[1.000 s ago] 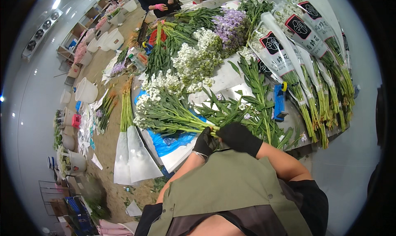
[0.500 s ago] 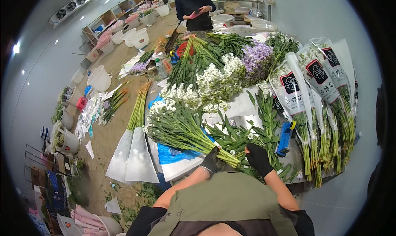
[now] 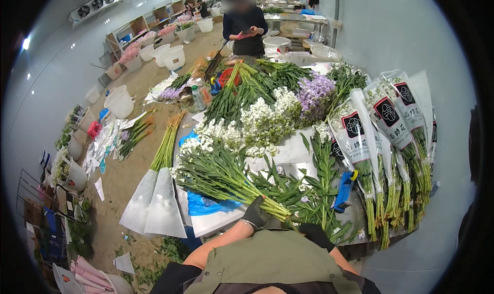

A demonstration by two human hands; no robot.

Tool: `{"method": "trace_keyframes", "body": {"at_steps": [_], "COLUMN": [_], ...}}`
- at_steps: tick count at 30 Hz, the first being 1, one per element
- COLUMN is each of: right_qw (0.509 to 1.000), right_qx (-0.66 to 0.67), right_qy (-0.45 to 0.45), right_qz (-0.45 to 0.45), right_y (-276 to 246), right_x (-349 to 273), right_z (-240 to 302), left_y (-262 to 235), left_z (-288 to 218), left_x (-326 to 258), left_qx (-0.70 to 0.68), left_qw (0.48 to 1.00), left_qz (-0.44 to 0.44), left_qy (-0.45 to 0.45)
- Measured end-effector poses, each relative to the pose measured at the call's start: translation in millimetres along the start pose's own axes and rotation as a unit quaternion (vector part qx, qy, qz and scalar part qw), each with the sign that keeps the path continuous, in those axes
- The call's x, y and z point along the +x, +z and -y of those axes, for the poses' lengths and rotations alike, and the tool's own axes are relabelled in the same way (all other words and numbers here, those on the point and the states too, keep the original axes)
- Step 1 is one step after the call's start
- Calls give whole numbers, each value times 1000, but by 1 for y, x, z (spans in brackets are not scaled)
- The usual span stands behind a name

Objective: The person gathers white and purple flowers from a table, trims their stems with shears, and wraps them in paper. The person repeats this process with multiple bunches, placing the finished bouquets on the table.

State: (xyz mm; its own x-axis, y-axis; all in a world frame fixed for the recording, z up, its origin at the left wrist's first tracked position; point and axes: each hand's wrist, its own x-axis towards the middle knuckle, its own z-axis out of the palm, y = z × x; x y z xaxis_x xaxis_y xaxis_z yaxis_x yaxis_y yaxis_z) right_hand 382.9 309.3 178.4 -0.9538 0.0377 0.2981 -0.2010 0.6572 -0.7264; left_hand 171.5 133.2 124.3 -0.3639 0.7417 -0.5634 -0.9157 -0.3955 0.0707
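My left hand (image 3: 256,213), in a dark glove, is closed around the lower stems of a bunch of white flowers (image 3: 216,173). The bunch lies slantwise over the table, blooms to the far left and cut stem ends toward my apron. My right hand (image 3: 315,235), also dark-gloved, is low at the apron's edge, just right of the stem ends; its fingers are too dark and hidden to read. Loose leafy stems (image 3: 323,175) are spread beyond it. A blue tape dispenser (image 3: 343,192) with a yellow part stands to the right of them.
Wrapped bouquets (image 3: 391,139) line the table's right side. White blooms (image 3: 272,114) and purple ones (image 3: 315,91) are heaped at the far side. Two bunches in white sleeves (image 3: 163,201) hang past the left edge. A person (image 3: 244,29) stands across the table holding a phone-like object.
My right hand has moved down and slightly left, closer to my apron and the stem ends. The left hand keeps its hold on the bunch. The whole view has shifted slightly.
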Motion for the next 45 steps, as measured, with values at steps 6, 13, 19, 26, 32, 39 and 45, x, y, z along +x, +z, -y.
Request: {"method": "trace_keyframes", "body": {"at_steps": [6,13,19,26,32,39,45], "right_qw": [955,793,864,957,966,984,961], "right_qx": [111,552,438,68,-204,-55,54], "right_qy": [272,212,236,269,155,10,43], "right_qz": [-36,-147,-81,-89,-17,169,268], "right_y": [-2,34,42,14,38,108,121], "right_x": [5,47,41,72,95,96,110], "right_z": [-40,-14,-63,-32,-48,-45,-12], "left_y": [22,24,24,13,-190,-152,-106], "left_z": [-7,-3,-5,7,-18,-33,-23], "left_x": [-14,-20,-27,-35,56,-20,-40], "left_qx": [-3,45,1,201,532,193,365], "left_qw": [999,996,999,980,845,979,863], "left_qz": [40,0,26,-4,26,-20,-82], "left_qy": [17,77,42,-14,45,68,340]}}
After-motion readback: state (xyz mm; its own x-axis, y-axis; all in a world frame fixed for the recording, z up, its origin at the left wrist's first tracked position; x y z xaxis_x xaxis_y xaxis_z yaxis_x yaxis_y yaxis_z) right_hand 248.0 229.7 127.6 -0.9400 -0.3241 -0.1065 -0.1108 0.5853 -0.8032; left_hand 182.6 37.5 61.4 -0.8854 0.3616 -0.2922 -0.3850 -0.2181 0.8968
